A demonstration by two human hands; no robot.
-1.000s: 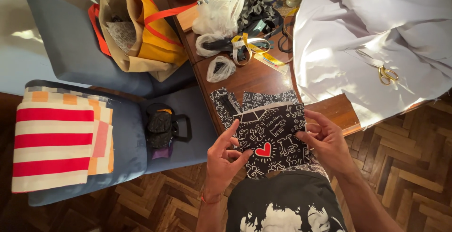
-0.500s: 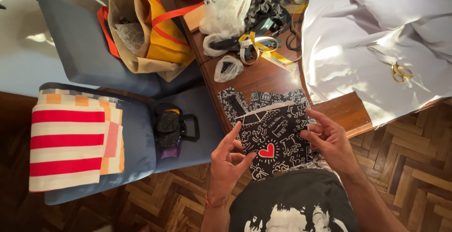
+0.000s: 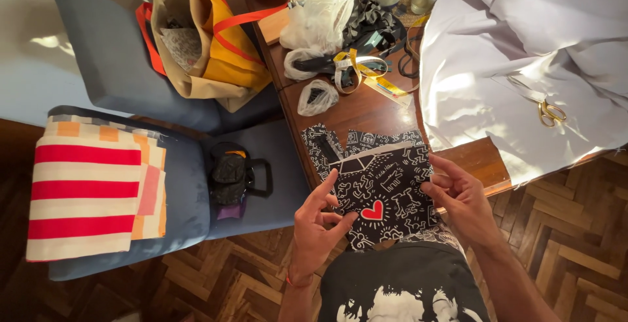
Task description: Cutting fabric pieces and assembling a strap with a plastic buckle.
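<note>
I hold a black fabric piece (image 3: 386,191) printed with white doodle figures and one red heart, just over the near edge of a wooden table (image 3: 366,109). My left hand (image 3: 318,222) pinches its left edge, fingers spread along the cloth. My right hand (image 3: 458,194) grips the right edge. The far end of the fabric lies on the table. A black printed shirt (image 3: 399,289) on my torso fills the bottom of the view.
A white cloth (image 3: 523,54) with gold scissors (image 3: 546,109) covers the table's right side. Plastic bags, a yellow measuring tape (image 3: 356,70) and a bottle clutter the far end. On blue chairs to the left lie a striped folded fabric (image 3: 91,191), a small black bag (image 3: 230,177) and a yellow tote (image 3: 216,34).
Both hands shifted slightly on the fabric's edges; the camera view drifted a little. The cloth stays in the same spot.
</note>
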